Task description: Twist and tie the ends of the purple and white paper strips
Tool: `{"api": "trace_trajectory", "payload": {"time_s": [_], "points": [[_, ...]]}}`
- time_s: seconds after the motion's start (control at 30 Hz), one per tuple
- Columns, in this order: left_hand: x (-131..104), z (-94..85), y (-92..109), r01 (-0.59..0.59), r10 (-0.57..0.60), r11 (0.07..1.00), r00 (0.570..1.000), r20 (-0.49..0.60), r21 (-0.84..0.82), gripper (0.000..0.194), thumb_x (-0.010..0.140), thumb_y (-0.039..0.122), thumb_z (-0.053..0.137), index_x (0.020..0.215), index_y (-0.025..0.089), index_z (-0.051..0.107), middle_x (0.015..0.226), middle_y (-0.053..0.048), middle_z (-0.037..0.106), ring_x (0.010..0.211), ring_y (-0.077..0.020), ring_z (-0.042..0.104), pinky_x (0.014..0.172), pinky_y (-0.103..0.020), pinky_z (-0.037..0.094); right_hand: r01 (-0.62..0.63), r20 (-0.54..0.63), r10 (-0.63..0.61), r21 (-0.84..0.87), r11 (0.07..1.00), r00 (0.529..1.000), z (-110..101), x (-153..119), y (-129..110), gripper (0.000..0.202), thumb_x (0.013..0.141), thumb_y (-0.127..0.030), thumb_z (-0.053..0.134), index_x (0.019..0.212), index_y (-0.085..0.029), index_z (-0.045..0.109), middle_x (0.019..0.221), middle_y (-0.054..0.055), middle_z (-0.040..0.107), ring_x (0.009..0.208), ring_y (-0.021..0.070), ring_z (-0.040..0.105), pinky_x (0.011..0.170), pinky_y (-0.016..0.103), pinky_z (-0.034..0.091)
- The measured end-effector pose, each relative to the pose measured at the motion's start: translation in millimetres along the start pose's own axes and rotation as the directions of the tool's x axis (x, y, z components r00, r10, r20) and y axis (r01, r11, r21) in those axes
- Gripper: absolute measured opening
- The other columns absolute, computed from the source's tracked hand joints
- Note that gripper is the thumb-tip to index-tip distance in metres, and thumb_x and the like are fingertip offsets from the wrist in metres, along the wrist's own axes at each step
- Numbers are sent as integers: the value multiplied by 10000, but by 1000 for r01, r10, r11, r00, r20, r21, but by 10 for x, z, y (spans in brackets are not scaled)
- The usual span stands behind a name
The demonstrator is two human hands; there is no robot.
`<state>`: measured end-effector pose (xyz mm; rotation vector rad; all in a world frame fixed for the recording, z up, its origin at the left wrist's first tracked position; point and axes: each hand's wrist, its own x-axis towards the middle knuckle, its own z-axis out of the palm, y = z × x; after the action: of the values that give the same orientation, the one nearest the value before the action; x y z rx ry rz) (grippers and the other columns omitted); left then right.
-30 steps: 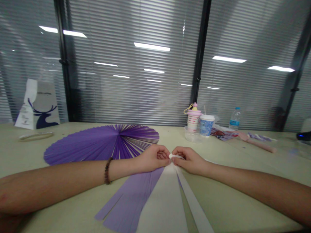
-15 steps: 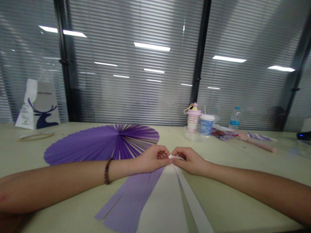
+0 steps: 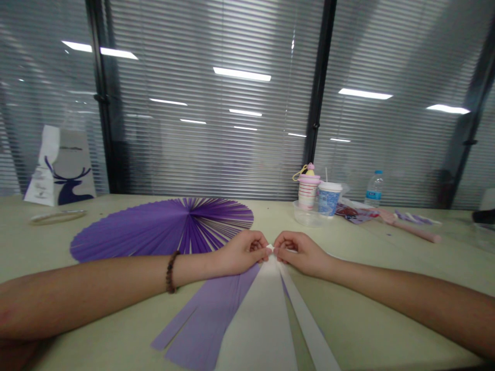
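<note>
My left hand (image 3: 244,252), a beaded bracelet on its wrist, pinches the narrow gathered top of a fan of paper strips. My right hand (image 3: 299,253) pinches at the same spot from the other side, fingertips almost touching the left ones. White strips (image 3: 259,319) spread from there toward me, and lilac strips (image 3: 209,314) fan out on their left. A small white end pokes up between the fingertips; how it joins the strips is hidden. Behind my left forearm lies a large purple pleated paper disc (image 3: 131,234), with gaps between its folds on the right side.
At the back right stand a pink-lidded cup (image 3: 308,191), a blue-patterned cup (image 3: 329,200), a clear plastic tub (image 3: 305,217) and a water bottle (image 3: 374,190). A pink stick (image 3: 415,232) lies nearby. A deer-print paper bag (image 3: 75,154) and a pale ring (image 3: 58,217) are at far left.
The white band that curved inside my right hand's grip no longer shows; a small white tip now stands between both hands' fingertips. My fingers have shifted slightly, and the strips barely moved.
</note>
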<state>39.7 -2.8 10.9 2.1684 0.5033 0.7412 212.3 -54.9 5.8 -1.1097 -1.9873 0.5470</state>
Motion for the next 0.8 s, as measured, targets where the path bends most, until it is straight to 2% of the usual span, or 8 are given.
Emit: {"api": "trace_trajectory", "payload": {"time_s": [0.17, 0.4, 0.8], "points": [[17, -5, -9, 44, -44, 999, 999, -17, -32, 232, 680, 322, 572, 689, 93, 541, 571, 0, 541, 508, -73, 477, 490, -179, 373, -23, 18, 22, 64, 998, 1000, -5, 1, -19, 133, 747, -258, 498, 762, -127, 514, 616, 10, 558, 551, 83, 502, 512, 189, 387], [37, -2, -32, 88, -106, 986, 987, -121, -142, 243, 621, 293, 636, 717, 110, 508, 575, 18, 533, 521, -62, 480, 487, -162, 362, 11, 5, -11, 52, 999, 1000, -4, -10, -16, 134, 761, -255, 485, 792, -128, 518, 623, 10, 558, 567, 83, 506, 519, 187, 389], [33, -15, -52, 70, -81, 988, 994, -75, -137, 218, 614, 268, 640, 728, 98, 565, 621, -10, 575, 581, -82, 525, 579, -193, 419, 22, -15, -22, -5, 1000, 1000, -4, -2, -22, 131, 746, -254, 497, 773, -138, 550, 643, 14, 584, 602, 101, 532, 556, 202, 407]]}}
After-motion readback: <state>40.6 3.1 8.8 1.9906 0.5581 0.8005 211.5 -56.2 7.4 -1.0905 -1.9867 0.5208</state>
